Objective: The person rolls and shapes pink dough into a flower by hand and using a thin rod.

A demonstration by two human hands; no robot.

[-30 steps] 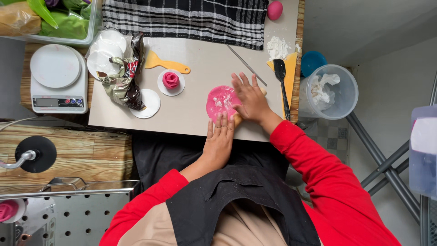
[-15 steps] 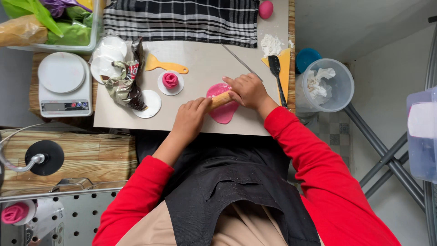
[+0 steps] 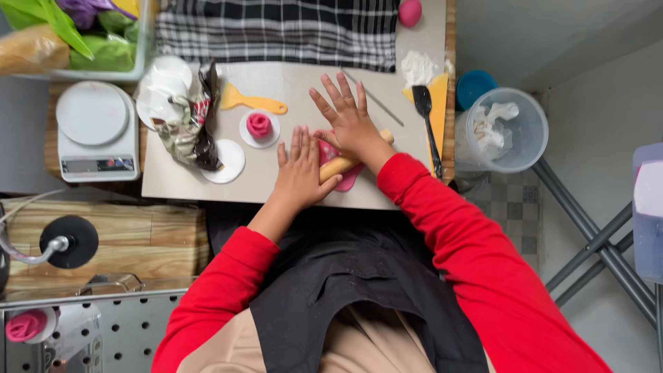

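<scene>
My left hand and my right hand both lie flat, fingers spread, on a wooden rolling pin that rests across a flattened pink dough sheet on the grey work board. The pin runs diagonally and shows between the two hands and past my right hand. Most of the dough is hidden under my hands. A small pink dough rose sits on a white paper disc just left of my hands.
A yellow scraper, a crumpled bag, white discs and a white kitchen scale lie to the left. A black spatula, flour pile and clear tub are at right. A checked cloth and pink dough ball lie beyond.
Both hands have pushed the rolling pin away from me over the dough, then shifted; my right hand has moved farther up the board and its fingers have spread.
</scene>
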